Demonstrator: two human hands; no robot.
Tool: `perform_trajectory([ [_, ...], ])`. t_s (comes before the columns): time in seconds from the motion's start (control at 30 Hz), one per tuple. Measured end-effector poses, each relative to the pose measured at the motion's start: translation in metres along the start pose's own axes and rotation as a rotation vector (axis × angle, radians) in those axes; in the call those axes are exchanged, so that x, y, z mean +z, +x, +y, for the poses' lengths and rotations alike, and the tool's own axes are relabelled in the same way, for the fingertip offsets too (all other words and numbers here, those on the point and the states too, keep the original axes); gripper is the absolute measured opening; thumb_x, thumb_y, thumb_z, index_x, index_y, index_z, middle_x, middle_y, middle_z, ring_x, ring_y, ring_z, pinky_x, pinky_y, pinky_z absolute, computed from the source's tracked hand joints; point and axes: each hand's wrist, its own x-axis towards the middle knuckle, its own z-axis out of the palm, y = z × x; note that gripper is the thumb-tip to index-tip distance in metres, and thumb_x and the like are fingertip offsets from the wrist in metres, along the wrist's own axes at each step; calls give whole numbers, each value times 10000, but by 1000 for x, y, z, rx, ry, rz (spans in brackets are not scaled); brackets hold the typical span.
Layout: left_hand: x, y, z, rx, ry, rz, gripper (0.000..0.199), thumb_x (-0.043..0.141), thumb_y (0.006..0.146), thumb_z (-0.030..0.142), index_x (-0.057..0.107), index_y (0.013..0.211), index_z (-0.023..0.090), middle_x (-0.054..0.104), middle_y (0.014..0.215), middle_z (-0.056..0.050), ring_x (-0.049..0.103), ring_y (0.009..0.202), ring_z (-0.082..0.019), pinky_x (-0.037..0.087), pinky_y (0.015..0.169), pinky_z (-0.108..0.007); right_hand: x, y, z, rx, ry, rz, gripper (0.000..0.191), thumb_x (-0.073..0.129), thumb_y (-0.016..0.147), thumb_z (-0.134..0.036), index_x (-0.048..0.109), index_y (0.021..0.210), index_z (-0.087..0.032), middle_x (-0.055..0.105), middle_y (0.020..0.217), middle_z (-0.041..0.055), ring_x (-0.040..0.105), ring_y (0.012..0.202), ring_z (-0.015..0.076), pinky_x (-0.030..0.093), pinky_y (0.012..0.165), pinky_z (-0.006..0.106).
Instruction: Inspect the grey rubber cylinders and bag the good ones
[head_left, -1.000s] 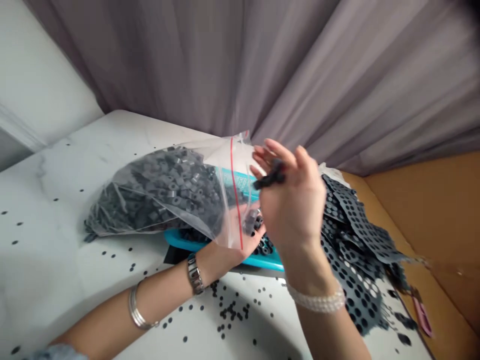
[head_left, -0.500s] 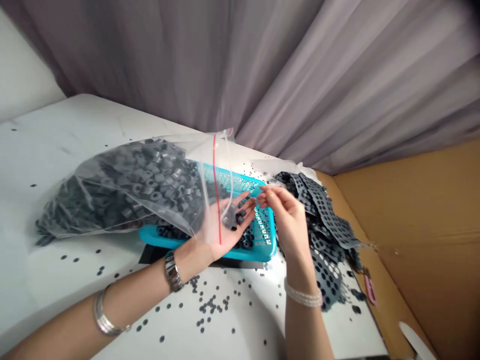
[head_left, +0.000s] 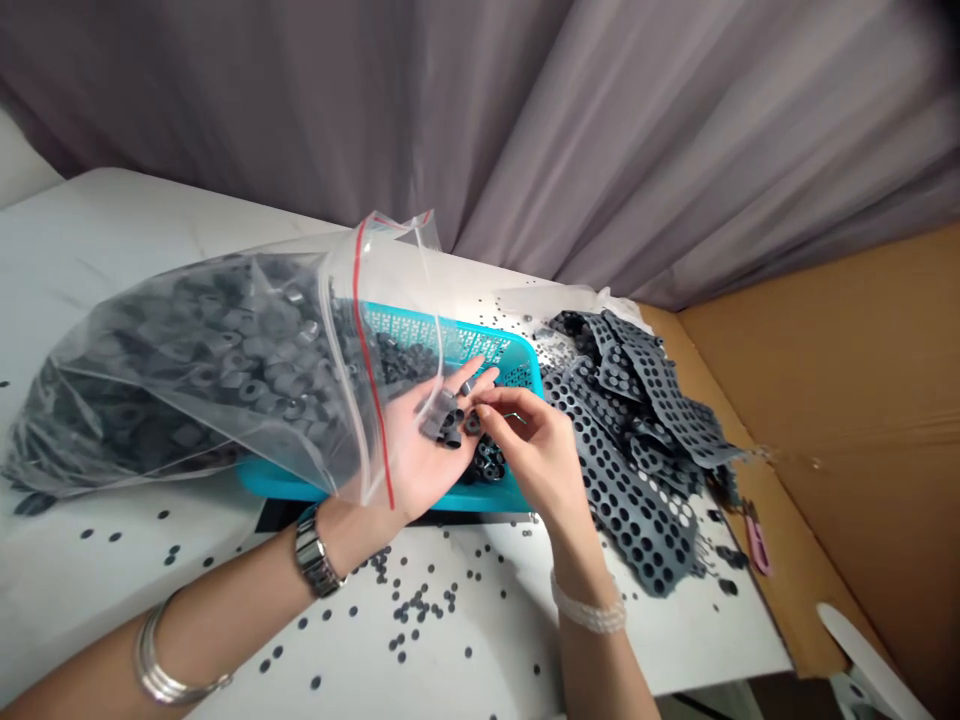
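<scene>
My left hand (head_left: pixel 420 455) is palm up by the mouth of a clear zip bag (head_left: pixel 225 370) full of grey cylindrical pieces with holes. Its fingers are stretched out, and several small grey rings (head_left: pixel 448 425) rest on the palm. My right hand (head_left: pixel 536 440) is closed in a pinch over the left fingers, touching a grey ring (head_left: pixel 472 422). A thin shiny metal tool (head_left: pixel 516 416) shows between its fingers; its tip is hidden. Beneath both hands is a turquoise basket (head_left: pixel 526 360) holding more dark rings.
Perforated dark grey sheets (head_left: pixel 637 500) are heaped to the right, near a cardboard wall (head_left: pixel 840 400). Pink-handled scissors (head_left: pixel 757 545) lie beside them. Small dark discs (head_left: pixel 420 605) are scattered over the white table (head_left: pixel 480 680). A grey curtain (head_left: pixel 375 110) hangs behind.
My right hand has come left and down from above the left fingertips to the rings on the palm. In view, the bag and left hand have shifted left.
</scene>
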Motion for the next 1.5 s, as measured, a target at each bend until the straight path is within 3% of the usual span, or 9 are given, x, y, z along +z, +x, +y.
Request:
perform_trajectory([
  [0.3, 2, -1, 0, -12, -33, 9, 505, 463, 890, 221, 463, 1386, 124, 604, 1310, -154, 572, 1200, -188, 486, 893, -245, -14, 4, 1, 225, 630, -41, 188, 736, 755, -176, 722, 942, -193, 740, 888, 34, 682, 777, 123, 549, 734, 237],
  [0.47, 0, -1, 0, -6, -67, -6, 502, 476, 889, 203, 462, 1383, 112, 601, 1310, -163, 552, 1228, -190, 478, 917, -252, -17, 3, 1, 261, 697, -44, 176, 673, 807, -193, 738, 969, -167, 756, 920, 48, 716, 853, 160, 534, 909, 305],
  [0.67, 0, -2, 0, -3, -63, 0, 499, 491, 888, 204, 465, 1380, 122, 608, 1301, -165, 555, 1228, -187, 482, 906, -246, -17, 2, -1, 258, 700, -27, 169, 621, 833, -193, 750, 936, -154, 757, 920, 58, 708, 876, 174, 527, 921, 321],
  [0.87, 0, -2, 1, 1, -44, -1, 497, 484, 891, 209, 467, 1380, 127, 606, 1310, -153, 562, 1221, -173, 498, 850, -217, -17, 4, -1, 272, 775, -34, 201, 572, 866, -230, 743, 939, -155, 725, 946, 63, 678, 894, 173, 536, 869, 304],
  [0.97, 2, -1, 0, 7, -39, -7, 490, 472, 899, 234, 474, 1375, 117, 589, 1329, -161, 536, 1252, -201, 474, 946, -268, -19, 7, 0, 324, 869, -21, 241, 526, 886, -275, 734, 861, -156, 676, 843, 52, 630, 767, 125, 531, 690, 234],
  [1.07, 3, -2, 0, 7, -43, -16, 482, 459, 905, 243, 482, 1367, 108, 571, 1350, -167, 519, 1270, -217, 430, 1022, -310, -19, 5, -1, 299, 777, -18, 213, 567, 872, -325, 701, 820, -168, 541, 684, -13, 411, 499, 48, 347, 439, 182],
  [1.13, 3, -2, 1, 0, -35, -18, 487, 454, 907, 231, 468, 1380, 119, 567, 1358, -157, 517, 1272, -202, 432, 1010, -285, -16, 1, -4, 231, 549, -30, 156, 640, 837, -330, 681, 849, -180, 475, 647, -44, 295, 466, 38, 253, 419, 194],
  [1.3, -1, -2, 3, -35, 21, -58, 514, 452, 901, 247, 437, 1411, 185, 549, 1392, -101, 487, 1299, -187, 435, 1003, -284, -5, -7, -9, 44, -53, -91, 230, 730, 765, -310, 648, 941, -186, 515, 686, -31, 449, 631, 100, 360, 570, 243],
  [1.5, -1, 0, 1, -5, 19, -27, 522, 450, 894, 249, 439, 1409, 166, 554, 1386, -110, 483, 1302, -181, 359, 1083, -299, -1, -4, 3, 130, 64, -131, 173, 646, 834, -334, 604, 902, -180, 569, 743, -6, 452, 589, 92, 352, 517, 244],
])
